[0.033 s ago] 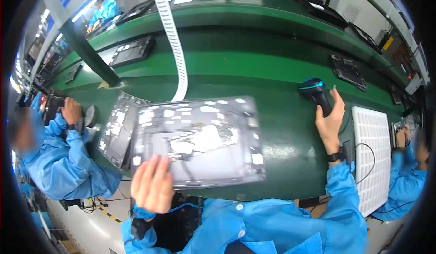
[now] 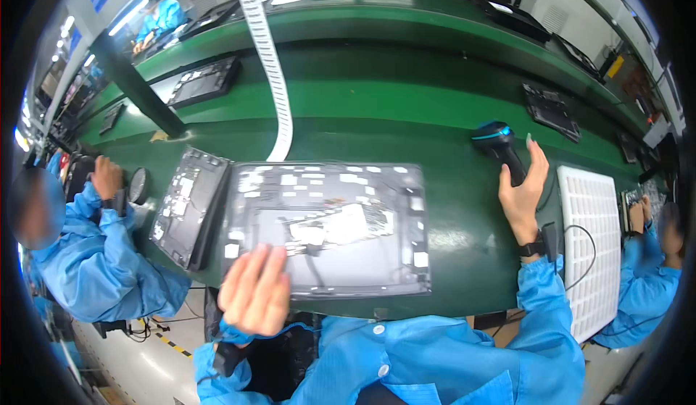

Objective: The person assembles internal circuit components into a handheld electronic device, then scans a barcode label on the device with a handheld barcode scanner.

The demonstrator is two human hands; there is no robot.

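A grey laptop casing, with many small white labels and a bright patch of components inside, lies in front of me on the green bench. My left hand grips its near left corner, fingers stretched over the inside and the thumb hidden. A black handheld barcode scanner with a lit blue strip is further right. Around its handle, my right hand is spread, thumb on one side and fingers on the other, not wrapped tight. A second labelled casing lies tilted against the left side of the first.
A white slotted tray stands right of my forearm, a cable over it. A paper label strip hangs down behind the casing. More laptop parts lie at the back. Co-workers in blue sit left and right.
The laptop casing has slid slightly right and turned straighter to the bench, my left hand moving with it. My right hand and the scanner keep the same pose.
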